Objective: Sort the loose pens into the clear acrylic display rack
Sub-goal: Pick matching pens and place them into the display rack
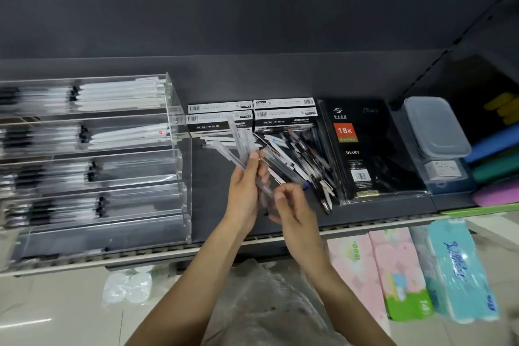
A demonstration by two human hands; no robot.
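A person's left hand (243, 187) grips a fanned bundle of clear-barrelled pens (241, 146) above a dark grey shop shelf (224, 222), long axes running from the palm up and away toward the back wall, tips spreading slightly left. Motion blur hides which end of each pen is the cap. The right hand (292, 205), fingers curled, pinches at the bundle's lower end; whether it holds a pen there is hard to tell. Behind the hands lies a loose heap of black, white and clear pens (303, 160), mostly slanting from upper left to lower right, against black-and-white pen boxes (252, 116). The clear acrylic tiered display rack (92, 160) stands left of the hands, its left side cut off by the frame edge; its stocked pens lie crosswise, blurred. A black wrapped diary (370, 149) lies right of the heap.
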